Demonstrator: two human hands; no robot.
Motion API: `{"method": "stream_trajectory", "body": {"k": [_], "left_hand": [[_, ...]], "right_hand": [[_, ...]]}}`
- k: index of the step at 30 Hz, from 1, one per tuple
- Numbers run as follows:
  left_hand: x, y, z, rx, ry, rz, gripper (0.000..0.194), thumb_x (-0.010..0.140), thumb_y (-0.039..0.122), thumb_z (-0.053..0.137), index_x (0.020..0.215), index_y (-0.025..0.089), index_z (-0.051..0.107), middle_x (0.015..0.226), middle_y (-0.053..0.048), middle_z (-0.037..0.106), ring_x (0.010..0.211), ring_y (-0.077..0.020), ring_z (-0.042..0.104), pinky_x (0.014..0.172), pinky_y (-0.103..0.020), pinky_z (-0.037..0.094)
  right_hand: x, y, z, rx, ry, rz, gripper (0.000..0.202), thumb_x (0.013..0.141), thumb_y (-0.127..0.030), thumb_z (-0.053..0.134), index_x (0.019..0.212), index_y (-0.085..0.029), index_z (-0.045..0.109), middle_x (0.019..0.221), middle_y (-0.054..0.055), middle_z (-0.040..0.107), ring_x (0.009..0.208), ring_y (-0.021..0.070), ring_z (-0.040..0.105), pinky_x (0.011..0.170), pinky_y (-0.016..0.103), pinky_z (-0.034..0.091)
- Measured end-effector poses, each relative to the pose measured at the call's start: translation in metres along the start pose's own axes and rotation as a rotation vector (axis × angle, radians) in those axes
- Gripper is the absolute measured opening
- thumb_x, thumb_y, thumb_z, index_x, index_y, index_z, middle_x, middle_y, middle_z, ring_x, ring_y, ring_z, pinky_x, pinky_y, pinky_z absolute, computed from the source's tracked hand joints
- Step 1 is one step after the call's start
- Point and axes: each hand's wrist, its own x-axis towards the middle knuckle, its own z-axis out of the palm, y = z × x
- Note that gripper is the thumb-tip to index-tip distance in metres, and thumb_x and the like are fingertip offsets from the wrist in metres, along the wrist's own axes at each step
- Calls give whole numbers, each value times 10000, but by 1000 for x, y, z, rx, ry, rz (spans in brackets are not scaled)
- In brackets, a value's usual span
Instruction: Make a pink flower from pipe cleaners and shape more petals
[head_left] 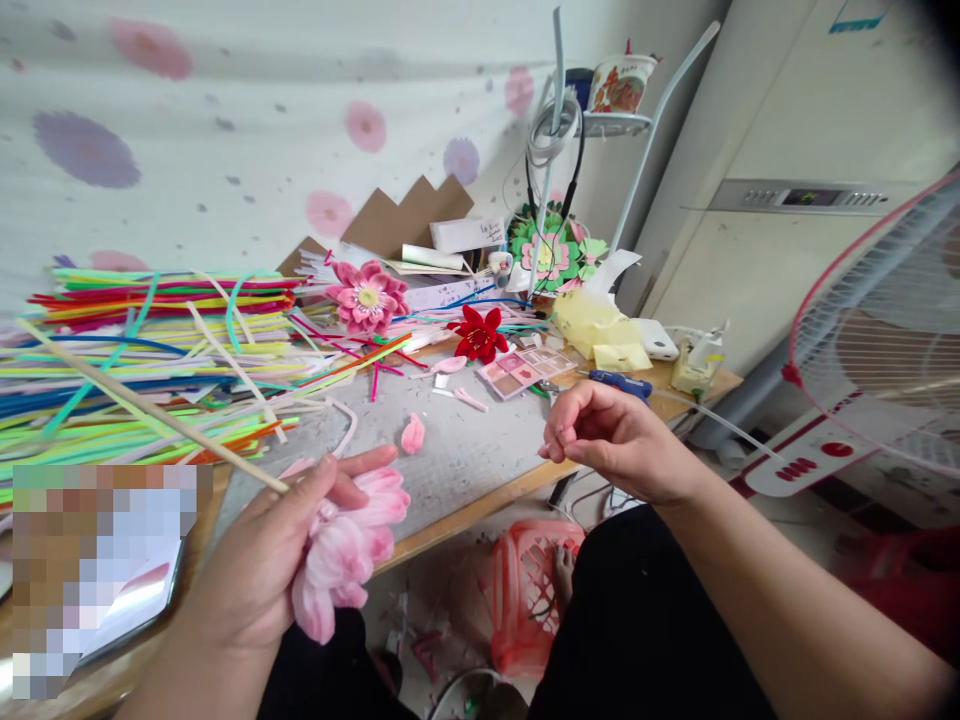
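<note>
My left hand (pixel 274 570) is closed round the stem of a pink flower (pixel 341 550). Its pale pink petals hang downward past the table's edge, while the thin wooden stick (pixel 157 410) of the stem points up and left. My right hand (pixel 600 435) hovers by the table's front edge, its thumb and fingertips pinched together; whatever may be between them is too small to make out. One loose pink petal (pixel 412 434) lies on the grey mat (pixel 465 460) between my hands. Behind my right hand rests a blue-handled tool (pixel 621 384).
Bundles of coloured pipe cleaners (pixel 150 350) cover the table's left side. A pink flower (pixel 367 298), a red flower (pixel 478 335) and a makeup palette (pixel 521 370) are at the back. A phone (pixel 142 600) lies near left, a fan (pixel 885 330) stands right, and a basket (pixel 517 600) below.
</note>
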Motion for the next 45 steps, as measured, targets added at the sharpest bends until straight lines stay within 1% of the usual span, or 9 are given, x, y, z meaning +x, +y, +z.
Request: {"method": "stream_trajectory", "body": {"k": [4, 12, 17, 21, 26, 31, 38, 43, 45], "left_hand": [[-6, 4, 7, 5, 32, 0, 297, 589, 359, 711, 539, 131, 526, 1109, -68, 653, 541, -263, 666, 177, -282, 399], [-4, 4, 5, 10, 23, -19, 317, 600, 379, 709, 539, 125, 529, 1165, -79, 620, 561, -273, 670, 187, -266, 407], [-5, 5, 6, -10, 16, 7, 304, 599, 357, 714, 533, 125, 530, 1139, -83, 634, 574, -276, 673, 185, -252, 404], [-5, 5, 6, -4, 27, 2, 315, 566, 364, 735, 527, 124, 534, 1144, -98, 631, 566, -284, 671, 185, -258, 408], [-5, 5, 6, 4, 22, -15, 311, 583, 378, 719, 532, 137, 529, 1157, -49, 629, 595, -284, 676, 178, -264, 402], [-5, 5, 6, -2, 35, -15, 330, 543, 395, 738, 525, 133, 536, 1163, -78, 625, 578, -282, 674, 174, -258, 396], [-5, 4, 3, 35, 31, 17, 328, 572, 398, 722, 539, 134, 531, 1137, -83, 642, 467, -236, 644, 176, -277, 397], [-5, 5, 3, 48, 49, 22, 334, 562, 414, 719, 541, 141, 529, 1132, -74, 646, 536, -254, 664, 181, -258, 394], [-6, 5, 4, 51, 50, 12, 333, 555, 419, 721, 537, 145, 531, 1146, -84, 637, 501, -243, 654, 178, -268, 393]], "right_hand": [[0, 0, 0, 8, 20, -16, 144, 731, -119, 663, 807, -168, 551, 739, 4, 566, 722, 112, 564, 735, 284, 459], [3, -1, 2, 104, 75, -16, 106, 681, -123, 657, 736, -164, 576, 658, -9, 548, 657, 120, 560, 718, 302, 480], [3, 0, 2, 91, 84, -34, 155, 656, -98, 679, 732, -167, 564, 659, -15, 546, 662, 110, 551, 723, 295, 486], [3, 2, 2, 65, 78, -48, 146, 681, -102, 674, 745, -170, 561, 664, -17, 541, 650, 97, 538, 734, 293, 484], [5, 3, 0, 59, 43, -56, 138, 660, -115, 695, 745, -158, 596, 758, 13, 556, 698, 117, 554, 700, 286, 472], [5, 2, 1, 142, 54, -40, 108, 745, -208, 645, 697, -160, 561, 661, -1, 541, 628, 119, 552, 661, 312, 484], [5, 4, 3, 127, 46, -65, 125, 704, -113, 675, 696, -155, 558, 658, -9, 558, 617, 107, 573, 630, 285, 494], [4, 4, 3, 98, 56, -45, 146, 674, -88, 691, 694, -158, 564, 667, -12, 566, 616, 109, 586, 617, 279, 511], [4, 2, 4, 122, 57, -41, 135, 671, -98, 689, 699, -158, 571, 659, -11, 566, 610, 110, 581, 621, 288, 516]]}}
